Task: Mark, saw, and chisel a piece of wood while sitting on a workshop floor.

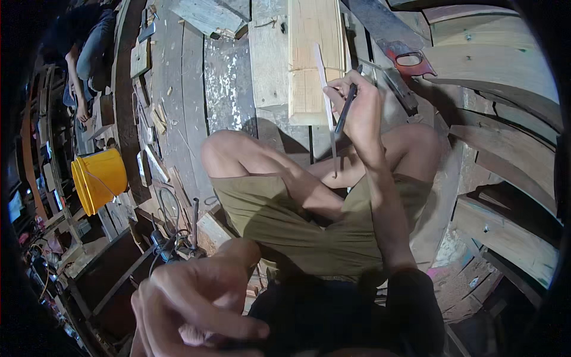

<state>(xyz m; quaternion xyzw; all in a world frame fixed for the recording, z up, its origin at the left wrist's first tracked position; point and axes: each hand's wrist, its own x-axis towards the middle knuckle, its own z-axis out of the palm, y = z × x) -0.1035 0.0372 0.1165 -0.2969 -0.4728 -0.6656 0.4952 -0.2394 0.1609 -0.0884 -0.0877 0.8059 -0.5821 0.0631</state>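
My right hand (363, 107) grips a dark pen-like tool (347, 103) together with a long, thin pale strip (321, 66), which lies over the right part of a light wooden board (309, 27). The board rests on planks in front of my crossed, bare legs. My left hand (193, 297) is raised close below the camera at the lower left, fingers loosely bent and apart, with nothing visible in it. Right of the board lie a red-handled handsaw (408, 60) and a narrow dark bar (399, 92).
A yellow bucket (95, 181) stands at the left. Another person (89, 53) crouches at the upper left. Curved timbers (493, 50) line the right side. Offcuts (159, 119), cables and a small tool (166, 244) lie to my left, beside dark gaps between boards.
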